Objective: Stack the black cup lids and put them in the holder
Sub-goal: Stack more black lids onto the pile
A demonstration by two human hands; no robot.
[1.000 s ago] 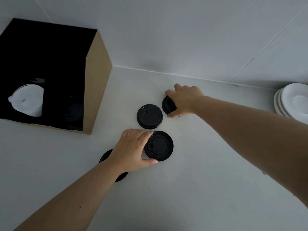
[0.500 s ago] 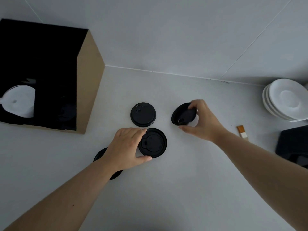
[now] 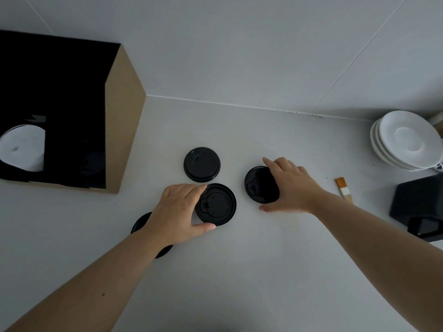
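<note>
Both hands rest on round black plastic cup lids lying on the white tabletop [image 3: 239,271]. Left hand [image 3: 178,212] curves its fingers and thumb around the left edge of the middle lid [image 3: 217,204], which lies flat. Right hand [image 3: 291,185] lies spread over the right lid [image 3: 259,185], fingers on top and thumb on the tabletop beside it.

At far left stands the large brown cardboard holder [image 3: 124,121] with a black interior, well apart from the lids; a white lid [image 3: 22,147] shows in one compartment. A stack of white saucers [image 3: 407,140] sits at the right edge. A third black lid [image 3: 201,164] lies free just behind the middle one, and a fourth [image 3: 140,224] is half hidden under the left wrist. A small orange-and-white stick [image 3: 343,189] lies near the right wrist.
</note>
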